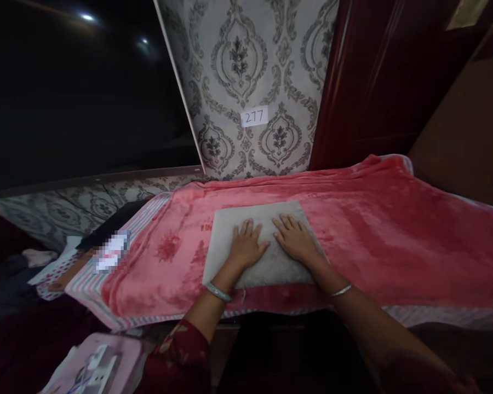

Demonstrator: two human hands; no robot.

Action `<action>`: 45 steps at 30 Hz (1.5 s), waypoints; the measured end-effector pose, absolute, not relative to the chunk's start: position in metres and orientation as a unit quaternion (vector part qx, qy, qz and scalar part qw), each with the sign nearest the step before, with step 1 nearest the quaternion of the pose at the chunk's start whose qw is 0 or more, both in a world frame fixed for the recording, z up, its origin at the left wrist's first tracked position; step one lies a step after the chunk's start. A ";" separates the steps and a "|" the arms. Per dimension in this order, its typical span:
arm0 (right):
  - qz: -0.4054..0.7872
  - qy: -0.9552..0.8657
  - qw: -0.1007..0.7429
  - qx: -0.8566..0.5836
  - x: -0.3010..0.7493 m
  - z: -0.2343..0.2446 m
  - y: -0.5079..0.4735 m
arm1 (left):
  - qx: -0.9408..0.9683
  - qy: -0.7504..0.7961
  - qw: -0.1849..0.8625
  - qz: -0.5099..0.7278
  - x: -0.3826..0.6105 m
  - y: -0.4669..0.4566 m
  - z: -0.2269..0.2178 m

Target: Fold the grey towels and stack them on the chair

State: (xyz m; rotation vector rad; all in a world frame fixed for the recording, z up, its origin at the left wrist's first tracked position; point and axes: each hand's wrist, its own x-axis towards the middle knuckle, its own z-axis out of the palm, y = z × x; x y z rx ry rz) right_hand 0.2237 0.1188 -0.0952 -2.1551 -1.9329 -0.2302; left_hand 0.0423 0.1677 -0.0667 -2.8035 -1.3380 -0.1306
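A folded grey cloth [263, 214] lies flat in the middle of a pink fleece blanket [365, 246], which has a striped border. My left hand [246, 244] rests palm down on the cloth, and my right hand [294, 239] does the same just beside it. Neither hand grips anything, and the fingers of both lie flat and slightly apart. A bangle circles each wrist, and dark red floral sleeves cover my forearms lower down.
Behind the blanket stands a damask-patterned panel [246, 71] bearing a paper label reading 277 [254, 116]. A glossy dark red door [361, 82] rises at the back right. Pink packaging [94, 364] and loose fabrics lie low at the left, beside a blurred patch [112, 251].
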 end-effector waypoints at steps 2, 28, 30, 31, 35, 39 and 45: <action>-0.074 -0.660 0.120 -0.738 0.224 -0.094 0.120 | -0.879 -0.475 0.016 -0.025 0.025 0.177 -0.061; 0.036 -0.647 0.119 -0.752 0.229 -0.058 0.128 | -0.844 -0.536 -0.018 -0.008 -0.013 0.204 -0.033; 0.032 -0.635 0.143 -0.758 0.233 -0.043 0.141 | -0.863 -0.504 -0.025 -0.002 0.010 0.211 -0.024; 0.019 -0.628 0.159 -0.762 0.234 -0.038 0.148 | -0.871 -0.491 -0.025 -0.002 0.022 0.216 -0.021; -0.041 -0.615 0.187 -0.765 0.237 -0.041 0.170 | -0.888 -0.460 -0.012 -0.020 0.060 0.236 -0.026; -0.019 -0.618 0.157 -0.770 0.240 -0.070 0.176 | -0.892 -0.449 0.018 -0.048 0.072 0.242 -0.051; -0.021 -0.616 0.165 -0.770 0.242 -0.080 0.177 | -0.890 -0.448 0.041 -0.075 0.069 0.242 -0.064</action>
